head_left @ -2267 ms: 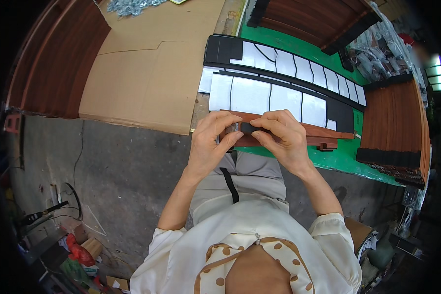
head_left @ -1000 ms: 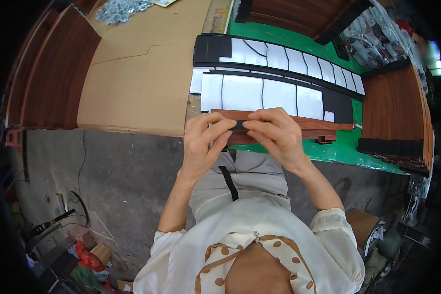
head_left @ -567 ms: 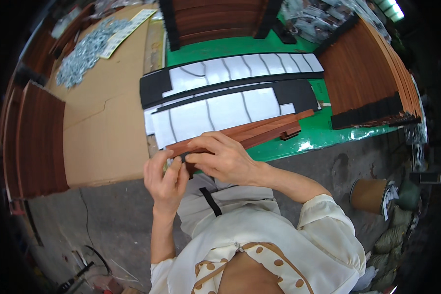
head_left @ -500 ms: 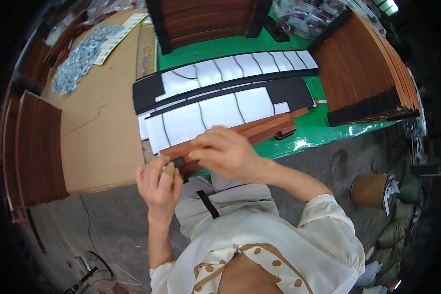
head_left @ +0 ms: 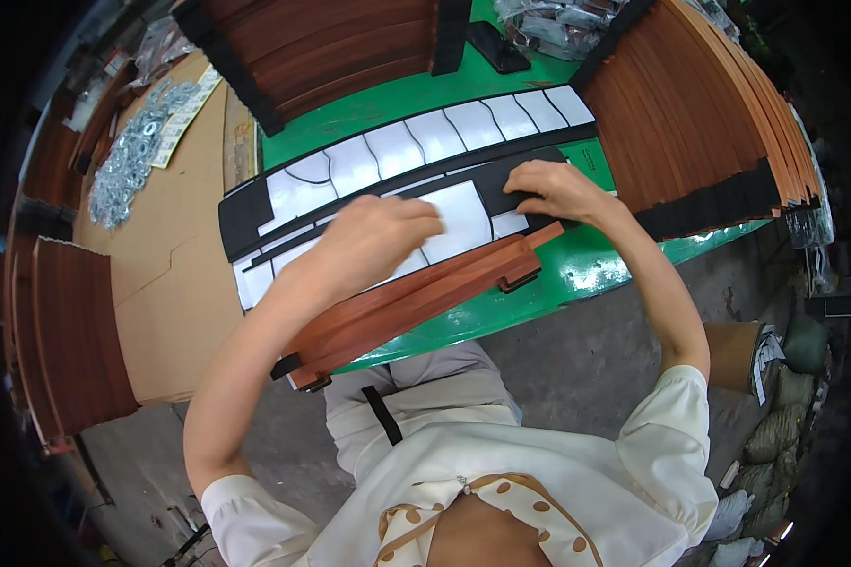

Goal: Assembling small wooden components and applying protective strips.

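Before me lie reddish-brown wooden strips (head_left: 416, 298), side by side along the green tabletop's front edge, with small black pads (head_left: 286, 365) at their near left end. Beyond them is a black sheet with glossy white backing (head_left: 459, 222), cut into sections by dark curved lines. My left hand (head_left: 373, 236) hovers over its white part, the fingertips smeared by motion. At its bare black right end, my right hand (head_left: 563, 189) has bent fingers with thumb and forefinger apart, touching or just above the black surface. A second, longer white-backed black sheet (head_left: 407, 146) lies behind.
Stacked brown boards with black edges stand at the back (head_left: 321, 47), right (head_left: 690, 113) and left (head_left: 76, 321). A heap of metal washers (head_left: 132, 161) sits on cardboard (head_left: 180, 312). A black phone (head_left: 498, 47) lies near plastic-bagged parts (head_left: 563, 24). A brown drum (head_left: 734, 359) stands on the floor.
Both hands have left the wooden strips' left end. My left hand has moved up and right over the white backing; my right hand has moved right to the black end. The view has shifted.
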`<move>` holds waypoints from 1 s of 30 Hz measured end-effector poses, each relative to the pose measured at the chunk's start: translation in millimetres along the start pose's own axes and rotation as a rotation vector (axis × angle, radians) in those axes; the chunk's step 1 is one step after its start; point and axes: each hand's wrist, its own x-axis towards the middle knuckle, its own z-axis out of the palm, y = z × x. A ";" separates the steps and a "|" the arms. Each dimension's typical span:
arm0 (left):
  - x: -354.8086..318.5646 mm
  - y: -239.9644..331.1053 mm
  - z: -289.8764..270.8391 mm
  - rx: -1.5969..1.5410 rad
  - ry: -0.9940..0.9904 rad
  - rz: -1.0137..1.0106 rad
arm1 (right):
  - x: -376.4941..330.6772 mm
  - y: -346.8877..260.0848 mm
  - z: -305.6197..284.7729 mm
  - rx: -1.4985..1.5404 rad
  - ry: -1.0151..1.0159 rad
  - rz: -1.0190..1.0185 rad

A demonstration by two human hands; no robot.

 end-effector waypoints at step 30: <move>91.6 18.5 30.7 -0.684 0.059 -0.673 | -4.7 -18.7 -8.9 0.017 0.581 -0.056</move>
